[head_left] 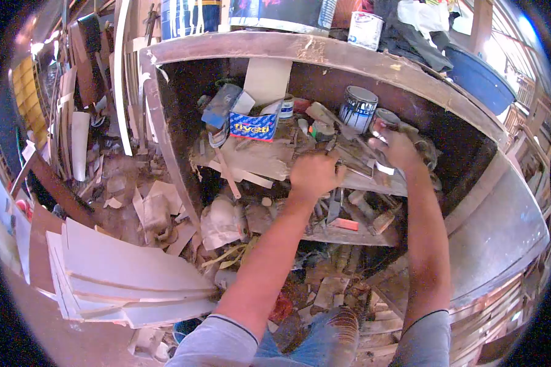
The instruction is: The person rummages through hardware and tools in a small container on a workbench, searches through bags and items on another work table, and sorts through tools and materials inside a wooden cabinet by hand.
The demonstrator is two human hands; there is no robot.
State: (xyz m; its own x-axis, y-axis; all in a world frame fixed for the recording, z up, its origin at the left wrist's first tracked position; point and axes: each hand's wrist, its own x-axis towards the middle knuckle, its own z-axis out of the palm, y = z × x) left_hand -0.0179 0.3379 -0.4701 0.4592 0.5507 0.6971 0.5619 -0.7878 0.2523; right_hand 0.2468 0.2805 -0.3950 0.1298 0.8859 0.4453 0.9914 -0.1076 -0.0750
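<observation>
My left hand (314, 175) is closed above the upper shelf's front edge, fingers curled. A slim dark piece (331, 144) shows at its knuckles; what it grips is mostly hidden. Farther right, my right hand (400, 150) reaches over the same shelf with its fingers bent together, slightly blurred, in front of a small tin (387, 117). Whatever sits between those fingers is too unclear to name. Behind it stands a paint-streaked can (358, 109). Between the hands lie flat strips and a small whitish piece (384, 168). A blue box with yellow lettering (253, 127) sits left of my left hand.
The wooden cabinet (324, 50) frames two cluttered shelves. On the lower one lie an orange block (346, 224) and scraps. An open door panel (502, 226) stands at right. Stacked pale boards (134, 263) fill the lower left. A blue tub (480, 79) rests on top.
</observation>
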